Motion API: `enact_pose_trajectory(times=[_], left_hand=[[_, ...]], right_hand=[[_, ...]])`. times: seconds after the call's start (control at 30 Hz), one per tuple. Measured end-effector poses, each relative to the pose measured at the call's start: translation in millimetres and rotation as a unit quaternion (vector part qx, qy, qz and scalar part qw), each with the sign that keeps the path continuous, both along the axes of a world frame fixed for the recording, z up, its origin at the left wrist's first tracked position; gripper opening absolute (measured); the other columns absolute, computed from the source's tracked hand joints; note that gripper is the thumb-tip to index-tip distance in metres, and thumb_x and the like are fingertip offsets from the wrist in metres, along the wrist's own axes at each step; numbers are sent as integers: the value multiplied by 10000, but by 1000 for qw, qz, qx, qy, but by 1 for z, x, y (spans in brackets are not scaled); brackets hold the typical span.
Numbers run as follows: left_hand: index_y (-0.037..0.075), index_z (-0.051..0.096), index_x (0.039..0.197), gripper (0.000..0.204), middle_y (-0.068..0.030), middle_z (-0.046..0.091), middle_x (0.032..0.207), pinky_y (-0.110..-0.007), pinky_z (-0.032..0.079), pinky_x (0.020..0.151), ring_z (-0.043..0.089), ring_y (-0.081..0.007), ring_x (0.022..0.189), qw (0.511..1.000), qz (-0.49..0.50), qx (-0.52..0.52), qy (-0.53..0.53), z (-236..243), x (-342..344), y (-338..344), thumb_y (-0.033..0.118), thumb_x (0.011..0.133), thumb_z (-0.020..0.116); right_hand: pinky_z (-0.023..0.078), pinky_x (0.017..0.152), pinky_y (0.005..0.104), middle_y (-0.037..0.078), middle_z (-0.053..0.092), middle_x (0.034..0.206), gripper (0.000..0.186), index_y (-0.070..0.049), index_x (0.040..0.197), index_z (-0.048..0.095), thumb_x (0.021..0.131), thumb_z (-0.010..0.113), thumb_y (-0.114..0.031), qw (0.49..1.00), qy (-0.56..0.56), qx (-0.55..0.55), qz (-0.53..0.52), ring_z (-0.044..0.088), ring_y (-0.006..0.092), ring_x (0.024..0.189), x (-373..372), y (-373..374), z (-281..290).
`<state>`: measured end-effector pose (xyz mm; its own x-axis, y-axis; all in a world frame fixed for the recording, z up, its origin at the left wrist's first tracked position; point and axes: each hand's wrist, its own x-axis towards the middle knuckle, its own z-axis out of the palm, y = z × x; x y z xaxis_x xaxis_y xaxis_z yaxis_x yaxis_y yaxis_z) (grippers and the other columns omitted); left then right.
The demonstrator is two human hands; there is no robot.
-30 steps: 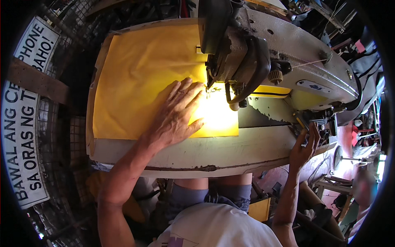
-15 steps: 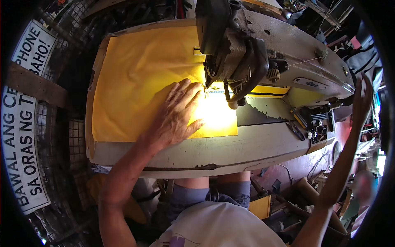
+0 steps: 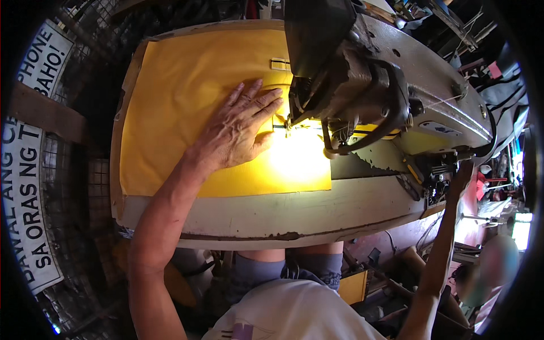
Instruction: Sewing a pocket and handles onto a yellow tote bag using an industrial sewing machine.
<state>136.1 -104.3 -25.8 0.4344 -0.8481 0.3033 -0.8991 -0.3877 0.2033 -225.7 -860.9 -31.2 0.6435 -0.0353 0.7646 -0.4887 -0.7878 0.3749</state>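
A large yellow sheet of material (image 3: 187, 113) lies across the sewing machine's table, its right part under the machine head. My left hand (image 3: 235, 127) rests flat on it with the fingers spread, just left of the needle area. A dark-striped strip (image 3: 374, 131) runs to the right behind the needle, and a small striped tab (image 3: 280, 64) sits near the sheet's upper right edge. My right hand (image 3: 466, 169) is at the right end of the sewing machine (image 3: 447, 96), by the handwheel; its fingers are hidden. The machine's lamp glares brightly over the material below the needle.
Pliers (image 3: 408, 186), a yellow-handled tool (image 3: 415, 169) and a box of small parts (image 3: 437, 184) sit at the table's right end. A wire grille with a white sign (image 3: 28, 209) stands at the left. My legs are under the table's front edge (image 3: 283, 237).
My right hand has come down from its raised, open pose to the machine's right end. My left hand has shifted slightly up and left on the yellow material. The view has moved a little.
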Motion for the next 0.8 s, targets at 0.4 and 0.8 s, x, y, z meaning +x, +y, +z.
enact_pose_trajectory(times=[0.4,0.8], left_hand=[[18,430,1483,657,-126,347,1597,-437,175,1259,266,-294,1506,999,38,-3,26,-6,-2,10,324,936,628],[-80,593,1241,557,-223,571,1303,-554,435,998,534,-423,1178,923,353,44,-145,-16,2,32,405,976,524]], right_hand=[[530,841,417,183,645,1122,445,25,1160,639,1039,409,-336,880,-256,392,83,643,261,961,95,96,65],[473,983,445,239,597,1179,384,26,1257,569,873,553,16,891,426,72,141,569,409,1132,194,-6,193]])
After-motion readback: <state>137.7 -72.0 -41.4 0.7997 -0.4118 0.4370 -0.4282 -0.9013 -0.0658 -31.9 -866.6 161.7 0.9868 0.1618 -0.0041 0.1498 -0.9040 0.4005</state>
